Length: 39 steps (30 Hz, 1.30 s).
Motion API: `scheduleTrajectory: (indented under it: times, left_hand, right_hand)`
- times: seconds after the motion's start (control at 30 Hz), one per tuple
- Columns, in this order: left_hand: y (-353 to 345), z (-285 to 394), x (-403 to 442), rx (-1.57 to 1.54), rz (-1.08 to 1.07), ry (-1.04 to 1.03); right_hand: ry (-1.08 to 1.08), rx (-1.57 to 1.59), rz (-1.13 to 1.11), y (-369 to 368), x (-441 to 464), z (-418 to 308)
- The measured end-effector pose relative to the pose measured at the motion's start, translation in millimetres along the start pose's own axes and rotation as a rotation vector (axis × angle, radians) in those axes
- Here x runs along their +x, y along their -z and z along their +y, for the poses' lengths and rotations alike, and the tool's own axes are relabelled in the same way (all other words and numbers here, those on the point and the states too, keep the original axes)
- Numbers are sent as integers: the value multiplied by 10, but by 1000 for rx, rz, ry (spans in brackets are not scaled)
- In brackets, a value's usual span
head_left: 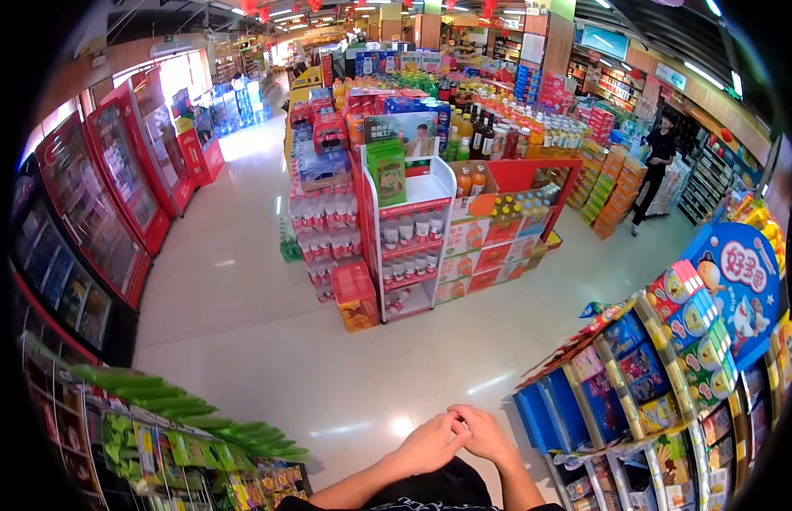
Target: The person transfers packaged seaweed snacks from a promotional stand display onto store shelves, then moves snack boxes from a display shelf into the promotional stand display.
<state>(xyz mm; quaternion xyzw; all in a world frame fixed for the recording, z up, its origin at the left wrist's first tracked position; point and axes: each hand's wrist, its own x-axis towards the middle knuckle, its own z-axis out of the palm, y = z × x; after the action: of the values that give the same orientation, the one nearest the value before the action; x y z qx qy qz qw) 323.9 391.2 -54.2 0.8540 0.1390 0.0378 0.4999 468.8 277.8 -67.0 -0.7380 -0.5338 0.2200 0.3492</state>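
Observation:
Both hands meet low in the centre of the head view, in front of the dark clothing. My left hand (430,444) reaches in from the lower left, its fingers bent and pressed against the other hand. My right hand (484,432) comes from the lower right with its fingers curled over the left fingertips. Whether anything small lies between the fingers is hidden. Beyond them is the shiny floor (328,366). Nearest on the right is a snack rack (617,400), and on the left a rack with green packets (191,447).
Red glass-door fridges (89,204) line the left wall. Ahead stands a white shelf (408,247) of bottles beside stacked drink cartons (485,255). A person in dark clothes (657,162) stands at the back right near orange boxes (617,196).

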Motion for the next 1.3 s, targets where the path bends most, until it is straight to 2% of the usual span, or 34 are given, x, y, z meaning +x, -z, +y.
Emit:
scheduleTrajectory:
  times: [0.1,0.23,0.33,0.4,0.5,0.6,0.7,0.8,0.9,1.0,1.03,1.13,1.17,1.27,1.3]
  left_hand:
    - [48,-220,296,45,-59,130]
    - [177,-552,813,141,-75,115]
    - [499,-653,1278,212,-64,102]
    - [820,-603,1596,225,-47,168]
    - [1126,-789,2071,256,117,69]
    - [1398,-924,2584,226,79,116]
    - [1608,-950,2914,192,182,35]
    - [1718,-1043,3160,151,439,-86]
    - [1875,-1097,3454,-54,399,96]
    - [2099,-1269,3802,-60,377,133]
    - [2191,-1453,3957,10,367,-46]
    - [2538,-1626,4285,165,394,-215]
    - [2664,-1705,4404,163,316,-150]
    - [3074,-1918,4806,244,393,-211]
    - [3243,-1915,4903,95,317,-113]
  right_hand:
    - [44,-93,-96,43,444,297]
    - [137,-149,-173,241,1225,604]
    - [214,-125,-168,294,1835,831]
    - [227,-133,-182,375,2254,905]
    - [258,-114,-196,532,2876,970]
    - [277,-133,-254,732,3389,1097]
    - [295,-93,-289,925,3816,1122]
    - [355,71,-252,1078,4175,1237]
    - [383,153,-249,1044,4488,1435]
    - [274,113,-310,1044,4900,1555]
    - [232,112,-306,1015,5047,1613]
    - [193,-96,-260,969,5538,1757]
    - [169,-160,-292,968,5728,1804]
    - [60,-236,-303,1185,6285,1552]
    - [45,-212,-331,1193,6498,1586]
